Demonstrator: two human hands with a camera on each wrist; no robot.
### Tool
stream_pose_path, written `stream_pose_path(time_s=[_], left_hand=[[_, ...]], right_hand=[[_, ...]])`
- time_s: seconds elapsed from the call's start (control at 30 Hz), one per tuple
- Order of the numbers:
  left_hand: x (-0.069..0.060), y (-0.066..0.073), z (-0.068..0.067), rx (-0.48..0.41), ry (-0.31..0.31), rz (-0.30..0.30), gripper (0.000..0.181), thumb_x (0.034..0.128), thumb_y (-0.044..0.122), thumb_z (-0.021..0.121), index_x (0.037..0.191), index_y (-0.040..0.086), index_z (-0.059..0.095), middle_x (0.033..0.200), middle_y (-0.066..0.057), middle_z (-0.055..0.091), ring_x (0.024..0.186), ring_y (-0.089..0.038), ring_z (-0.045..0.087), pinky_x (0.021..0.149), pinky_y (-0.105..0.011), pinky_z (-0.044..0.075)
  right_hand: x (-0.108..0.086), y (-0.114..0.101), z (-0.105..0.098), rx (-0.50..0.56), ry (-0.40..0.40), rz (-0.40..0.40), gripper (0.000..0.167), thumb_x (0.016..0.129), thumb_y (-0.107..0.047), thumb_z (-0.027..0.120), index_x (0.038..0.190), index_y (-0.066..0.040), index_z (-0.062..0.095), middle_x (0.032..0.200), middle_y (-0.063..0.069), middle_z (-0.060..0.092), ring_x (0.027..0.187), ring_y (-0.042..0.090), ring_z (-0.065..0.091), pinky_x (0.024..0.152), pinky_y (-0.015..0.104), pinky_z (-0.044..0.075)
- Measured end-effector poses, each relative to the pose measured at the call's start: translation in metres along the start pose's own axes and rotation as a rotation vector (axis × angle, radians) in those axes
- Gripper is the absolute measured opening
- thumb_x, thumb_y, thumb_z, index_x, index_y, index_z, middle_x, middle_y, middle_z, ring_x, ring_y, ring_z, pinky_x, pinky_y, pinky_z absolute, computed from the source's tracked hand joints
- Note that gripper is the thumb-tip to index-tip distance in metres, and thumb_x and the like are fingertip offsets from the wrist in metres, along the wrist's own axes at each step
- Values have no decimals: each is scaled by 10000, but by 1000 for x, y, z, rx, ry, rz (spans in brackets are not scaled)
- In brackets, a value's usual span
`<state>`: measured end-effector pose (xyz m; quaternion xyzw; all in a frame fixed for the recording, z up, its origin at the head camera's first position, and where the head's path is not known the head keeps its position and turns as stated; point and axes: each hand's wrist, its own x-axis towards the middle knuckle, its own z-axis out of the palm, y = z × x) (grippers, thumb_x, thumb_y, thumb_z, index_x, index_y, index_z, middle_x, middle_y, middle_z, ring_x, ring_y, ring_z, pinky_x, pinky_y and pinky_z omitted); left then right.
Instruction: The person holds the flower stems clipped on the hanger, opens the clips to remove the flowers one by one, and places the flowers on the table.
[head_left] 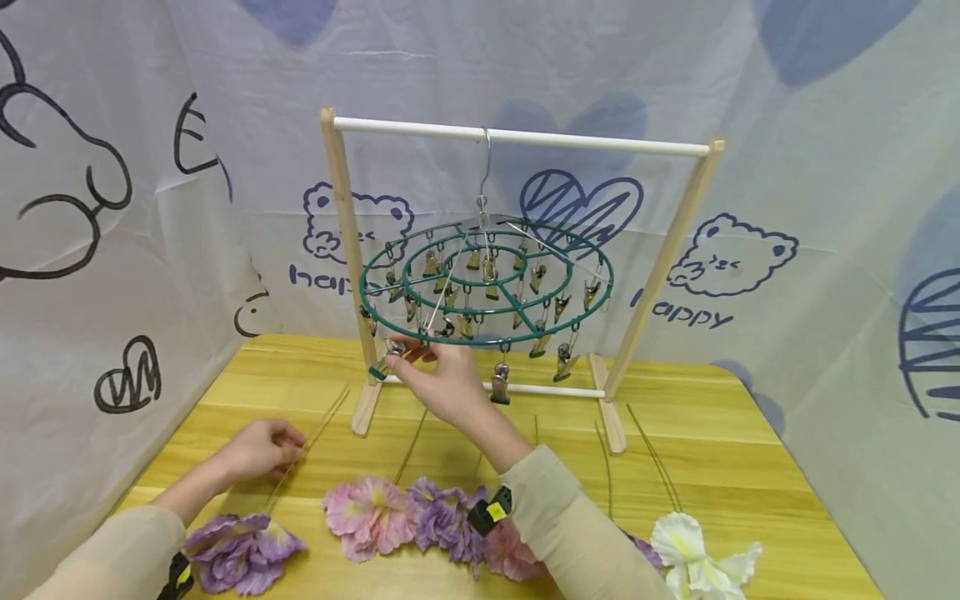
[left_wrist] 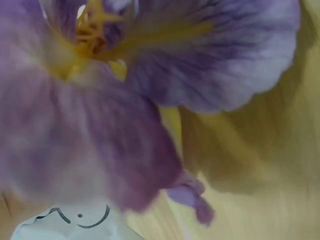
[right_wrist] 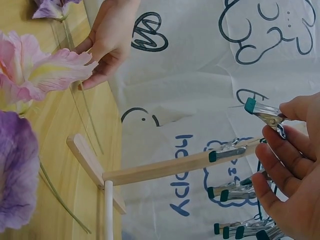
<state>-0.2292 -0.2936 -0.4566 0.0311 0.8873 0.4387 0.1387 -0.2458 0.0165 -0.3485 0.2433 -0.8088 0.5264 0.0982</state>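
Observation:
A round green clip hanger (head_left: 487,340) hangs by its metal hook from a white rod. At its near left rim, my right hand (head_left: 446,379) pinches a metal clip (right_wrist: 267,115) with green tips between thumb and finger. My left hand (head_left: 258,454) is low over the table at the left, its fingertips pinching the thin stem (head_left: 318,432) of a purple artificial flower (head_left: 243,554). That bloom lies toward me, and its petals (left_wrist: 125,135) fill much of the left wrist view, hiding the hand there. In the right wrist view the left hand (right_wrist: 107,42) shows at the top.
The hanger's wooden stand (head_left: 667,267) stands on the wood-grain table (head_left: 720,417). Along the near side lie a pink flower (head_left: 371,517), a purple flower (head_left: 447,521) and a white flower (head_left: 697,554), stems pointing away. A printed cloth (head_left: 847,167) hangs behind.

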Motion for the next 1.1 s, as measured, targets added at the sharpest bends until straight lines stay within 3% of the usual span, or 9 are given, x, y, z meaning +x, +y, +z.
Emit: stream_pose_path(time_s=[0.13, 0.43, 0.73, 0.93, 1.1], left_hand=[[2, -4, 2, 0, -10, -20, 227, 1009, 23, 621, 1162, -145, 618, 945, -146, 640, 791, -216, 631, 669, -391, 611], [2, -4, 6, 20, -8, -27, 208, 1006, 25, 628, 1143, -130, 627, 922, -135, 635, 780, -215, 617, 652, -388, 606], [0, -3, 5, 19, -17, -21, 237, 1018, 38, 616, 1169, -144, 618, 955, -145, 647, 803, -215, 621, 677, -394, 609], [1, -4, -3, 6, -50, -15, 331, 1045, 99, 604, 1235, -172, 582, 1021, -168, 649, 859, -227, 635, 707, -392, 613], [-6, 3, -17, -1, -63, 26, 413, 1060, 155, 595, 1286, -185, 533, 1073, -203, 638, 899, -260, 642, 727, -396, 601]], right_hand=[[1, 1, 0, 13, 0, -7, 318, 977, -225, 743, 1278, -122, 744, 1034, 18, 765, 966, 215, 686, 960, 486, 545], [2, 3, 2, -33, 0, -32, 337, 965, -279, 770, 1271, -140, 750, 1096, -5, 772, 942, 129, 675, 905, 332, 538], [3, 3, 4, -30, 2, -43, 339, 967, -256, 767, 1271, -109, 745, 1085, 16, 769, 950, 152, 688, 915, 360, 557], [-1, 3, -2, -59, -50, -49, 349, 996, -240, 727, 1323, -121, 714, 1149, -4, 763, 1013, 155, 688, 941, 345, 553], [-9, 2, -18, -79, -151, -37, 433, 1028, -269, 679, 1437, -135, 631, 1272, -28, 711, 1111, 164, 667, 996, 361, 534]])
